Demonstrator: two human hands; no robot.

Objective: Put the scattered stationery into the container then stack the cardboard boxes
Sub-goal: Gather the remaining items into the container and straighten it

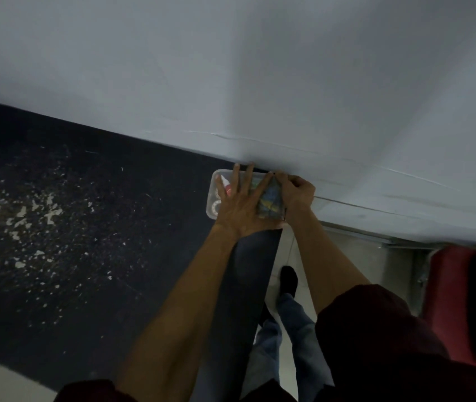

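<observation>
- Your left hand (241, 207) lies flat on top of the clear rectangular plastic container (211, 211), its fingers (249, 175) straight and spread wide, curled round nothing.
- Your right hand (296, 192) is at the container's right side, its fingers (281, 179) curled tight over the far right corner, gripping the rim there.
- The container sits at the far right corner of the dark, paint-flecked table (86, 227), hard by the pale white wall (231, 82) (the light is too dim to tell whether they touch).
- Inside, on the left: a white glue bottle with a red cap (225, 182) lies toward the far end, and round white tape rolls (216, 208) sit at the near end.
- Inside, on the right: a blurred heap of blue, yellow and green stationery (271, 201), partly hidden under both hands.
- Whether a lid covers the container cannot be told.
</observation>
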